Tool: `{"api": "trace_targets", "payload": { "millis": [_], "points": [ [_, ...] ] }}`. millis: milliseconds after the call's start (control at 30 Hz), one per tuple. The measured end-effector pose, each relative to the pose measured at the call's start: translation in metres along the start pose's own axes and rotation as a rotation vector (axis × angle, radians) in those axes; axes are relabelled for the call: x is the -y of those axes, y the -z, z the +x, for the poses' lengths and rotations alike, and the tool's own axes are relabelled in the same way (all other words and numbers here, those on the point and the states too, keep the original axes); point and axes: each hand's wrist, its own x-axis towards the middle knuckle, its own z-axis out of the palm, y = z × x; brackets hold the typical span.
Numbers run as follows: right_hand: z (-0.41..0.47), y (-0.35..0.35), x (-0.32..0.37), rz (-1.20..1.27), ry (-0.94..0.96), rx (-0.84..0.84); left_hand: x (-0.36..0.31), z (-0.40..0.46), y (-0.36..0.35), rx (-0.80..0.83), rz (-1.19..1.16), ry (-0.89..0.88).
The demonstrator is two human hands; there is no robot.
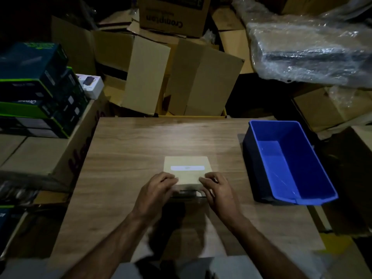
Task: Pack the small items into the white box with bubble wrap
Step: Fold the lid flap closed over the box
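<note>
Both forearms reach in from the near edge over the wooden worktop (pixel 124 150); the left hand (pixel 156 187) and the right hand (pixel 216 188) meet at the near side of the white box (pixel 186 171), which lies flat near the middle of the worktop, lid closed, a pale label strip across its top; the left fingers (pixel 171 179) curl over the box's near-left corner and grasp it; the right fingers (pixel 207 178) curl over the near-right corner and grasp it likewise; a darker layer shows under the near edge of the box between the hands, though what it is cannot be told in the dim light. To the right, well apart from the box, stands a blue plastic bin (pixel 314 172) with nothing visible inside. Far right, off the worktop, a bundle wrapped in bubble wrap (pixel 310 51) rests on cartons. Beyond the far edge lean several open cardboard boxes (pixel 201 77). At the left, a stack of dark boxes with green edging (pixel 38 91) sits on a large carton, a small white product box (pixel 90 84) just beside it.
</note>
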Motion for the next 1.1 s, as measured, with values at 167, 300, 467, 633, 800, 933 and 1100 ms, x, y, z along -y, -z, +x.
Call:
{"api": "trace_targets", "payload": {
  "millis": [167,300,467,633,800,933,1100],
  "points": [
    [-0.020,-0.021,-0.014,0.013,-0.032,0.062,0.008,-0.020,-0.033,-0.011,0.054,0.065],
    [-0.025,-0.027,-0.020,0.049,-0.035,0.052,0.004,-0.025,-0.040,-0.044,0.088,0.070],
    [-0.028,-0.023,-0.021,0.091,-0.048,0.058,0.000,-0.026,-0.036,-0.054,0.044,0.080],
    [-0.032,-0.020,-0.025,0.133,-0.045,0.093,0.002,-0.028,-0.027,0.011,-0.010,0.054],
    [-0.035,-0.019,-0.024,0.003,0.012,0.151,0.004,-0.042,-0.039,0.019,0.099,0.052],
    [-0.038,-0.026,-0.026,-0.189,0.113,0.182,0.009,-0.047,-0.053,0.065,0.269,0.033],
    [-0.019,-0.029,-0.029,-0.219,0.064,0.169,0.011,-0.028,-0.061,0.048,0.213,0.064]
  ]
}}
